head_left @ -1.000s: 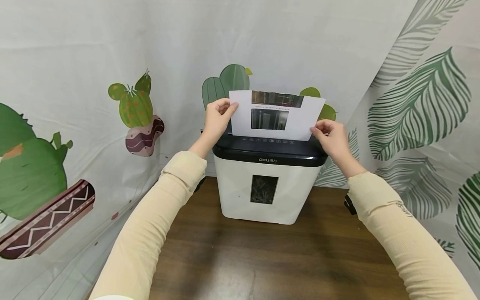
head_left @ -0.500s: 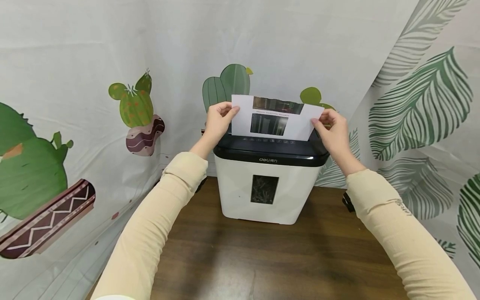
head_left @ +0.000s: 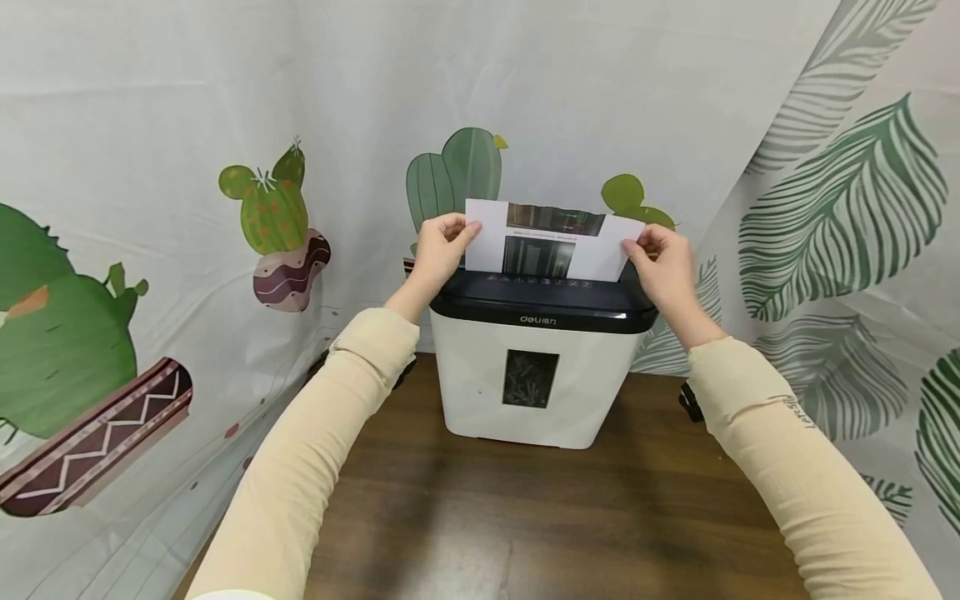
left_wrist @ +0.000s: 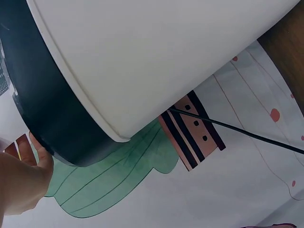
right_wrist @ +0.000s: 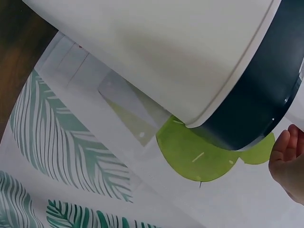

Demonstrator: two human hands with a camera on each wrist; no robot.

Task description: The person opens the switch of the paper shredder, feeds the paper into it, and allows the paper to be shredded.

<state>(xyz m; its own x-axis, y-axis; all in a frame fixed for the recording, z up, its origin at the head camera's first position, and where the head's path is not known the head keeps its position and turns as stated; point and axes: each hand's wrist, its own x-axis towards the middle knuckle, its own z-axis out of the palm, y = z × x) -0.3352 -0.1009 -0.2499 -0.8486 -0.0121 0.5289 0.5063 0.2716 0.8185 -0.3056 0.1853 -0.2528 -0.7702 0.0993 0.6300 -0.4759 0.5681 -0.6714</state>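
A sheet of printed paper (head_left: 596,260) stands upright in the top of a paper shredder (head_left: 468,367), its lower part hidden inside. The sheet's top edge looks uneven, and dark pictures are printed on it. My left hand (head_left: 441,250) pinches the left edge of the paper between thumb and fingers. At the right edge, my right hand (head_left: 666,268) pinches it the same way. The shredder has a white body and a black lid (head_left: 543,310); shreds show through its small front window (head_left: 530,378). Both wrist views show the hands beside the black lid.
The shredder stands on a brown wooden table (head_left: 540,517). Behind it hangs a white curtain (head_left: 360,100) printed with cacti and leaves. A black cord (left_wrist: 237,129) runs from behind the shredder in the left wrist view.
The paper has sunk lower into the shredder, so less of it shows. My left hand has come down with it; my right hand first shifted up along the edge, then lowered slightly.
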